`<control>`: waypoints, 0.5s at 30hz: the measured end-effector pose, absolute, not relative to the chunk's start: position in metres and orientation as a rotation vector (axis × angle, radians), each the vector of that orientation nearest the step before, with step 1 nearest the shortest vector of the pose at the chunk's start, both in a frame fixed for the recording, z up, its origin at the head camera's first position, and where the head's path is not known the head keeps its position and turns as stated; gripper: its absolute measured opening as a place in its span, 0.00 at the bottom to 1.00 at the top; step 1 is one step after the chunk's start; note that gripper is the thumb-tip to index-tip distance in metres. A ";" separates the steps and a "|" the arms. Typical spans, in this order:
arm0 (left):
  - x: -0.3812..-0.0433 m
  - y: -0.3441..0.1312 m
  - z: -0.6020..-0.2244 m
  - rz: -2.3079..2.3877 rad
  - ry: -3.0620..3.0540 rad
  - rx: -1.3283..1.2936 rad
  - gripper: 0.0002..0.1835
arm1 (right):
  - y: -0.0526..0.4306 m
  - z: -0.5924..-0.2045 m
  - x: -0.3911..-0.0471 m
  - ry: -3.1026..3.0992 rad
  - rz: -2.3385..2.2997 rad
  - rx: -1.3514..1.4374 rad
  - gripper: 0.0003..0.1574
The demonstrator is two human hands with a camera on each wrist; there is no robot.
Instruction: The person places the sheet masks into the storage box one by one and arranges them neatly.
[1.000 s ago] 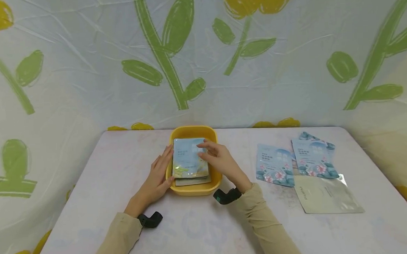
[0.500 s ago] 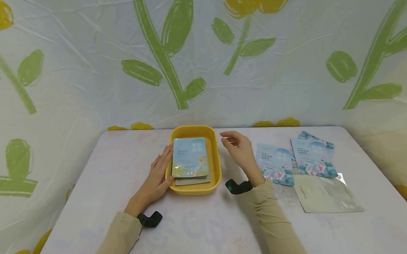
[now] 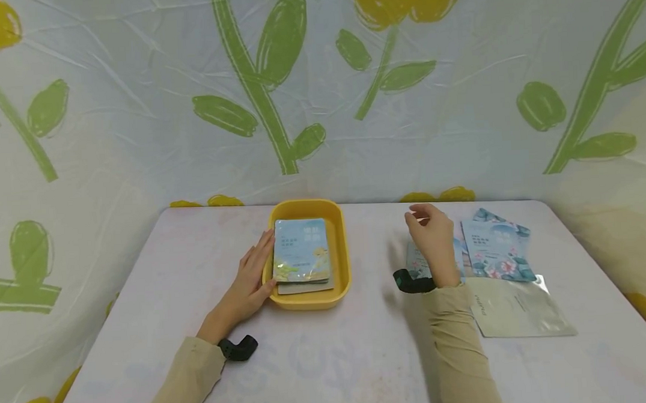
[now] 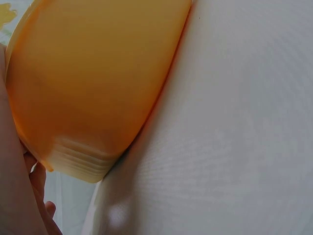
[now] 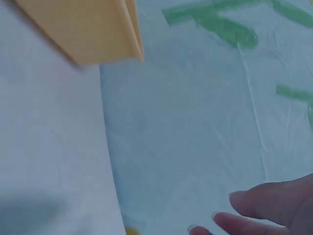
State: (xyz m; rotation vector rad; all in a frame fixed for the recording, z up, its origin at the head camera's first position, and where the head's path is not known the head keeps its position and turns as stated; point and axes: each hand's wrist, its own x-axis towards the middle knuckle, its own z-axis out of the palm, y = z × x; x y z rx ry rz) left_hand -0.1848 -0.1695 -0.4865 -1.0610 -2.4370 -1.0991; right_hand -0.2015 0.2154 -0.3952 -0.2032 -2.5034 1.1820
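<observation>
A yellow plastic basin [image 3: 310,304] stands near the back middle of the table. Inside it lies a stack of flat sachets, with a light-blue sachet [image 3: 300,250] on top and a greyish one [image 3: 305,288] poking out beneath. Against the basin's left side rests my left hand [image 3: 248,286], fingers extended along the rim; the left wrist view shows fingers [image 4: 38,180] beside the basin wall. My right hand [image 3: 435,240] is in the air to the right, fingers loosely bent and holding nothing. Below it, partly hidden, is a blue floral sachet [image 3: 416,259].
Further right, blue floral sachets [image 3: 495,248] overlap one another. Nearer me lies a pale, beige-silver packet [image 3: 522,310]. A fabric backdrop [image 3: 321,165] with printed plants hangs right behind the table's [image 3: 309,370] back edge.
My right hand has lifted away from the top sachet in the basin and moved right, over the floral sachets. My left hand has stayed at the basin's side.
</observation>
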 end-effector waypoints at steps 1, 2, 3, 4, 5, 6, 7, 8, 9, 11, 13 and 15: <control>-0.185 -0.170 -0.486 -1.103 -2.434 -1.062 0.44 | 0.220 -0.395 -0.200 -2.521 1.172 -0.239 0.23; -0.185 -0.170 -0.486 -1.104 -2.433 -1.061 0.44 | 0.225 -0.394 -0.199 -2.544 1.165 -0.275 0.25; -0.184 -0.170 -0.486 -1.103 -2.432 -1.061 0.44 | 0.230 -0.393 -0.197 -2.568 1.159 -0.310 0.27; -0.184 -0.170 -0.486 -1.102 -2.432 -1.061 0.44 | 0.235 -0.392 -0.196 -2.593 1.151 -0.340 0.29; -0.184 -0.170 -0.486 -1.105 -2.429 -1.061 0.44 | 0.240 -0.391 -0.195 -2.620 1.143 -0.371 0.32; -0.184 -0.170 -0.486 -1.107 -2.428 -1.061 0.43 | 0.244 -0.391 -0.194 -2.644 1.130 -0.400 0.34; -0.184 -0.169 -0.486 -1.111 -2.428 -1.062 0.43 | 0.249 -0.392 -0.193 -2.666 1.114 -0.435 0.36; -0.184 -0.169 -0.486 -1.110 -2.430 -1.062 0.43 | 0.254 -0.393 -0.192 -2.696 1.092 -0.468 0.39; -0.184 -0.169 -0.485 -1.111 -2.432 -1.063 0.43 | 0.259 -0.394 -0.191 -2.727 1.076 -0.503 0.41; -0.184 -0.169 -0.485 -1.120 -2.428 -1.063 0.43 | 0.268 -0.396 -0.189 -2.804 1.037 -0.565 0.47; -0.184 -0.168 -0.485 -1.122 -2.428 -1.063 0.42 | 0.276 -0.399 -0.187 -2.869 1.007 -0.617 0.52; -0.185 -0.168 -0.486 -1.122 -2.426 -1.068 0.42 | 0.283 -0.400 -0.185 -2.929 1.006 -0.656 0.57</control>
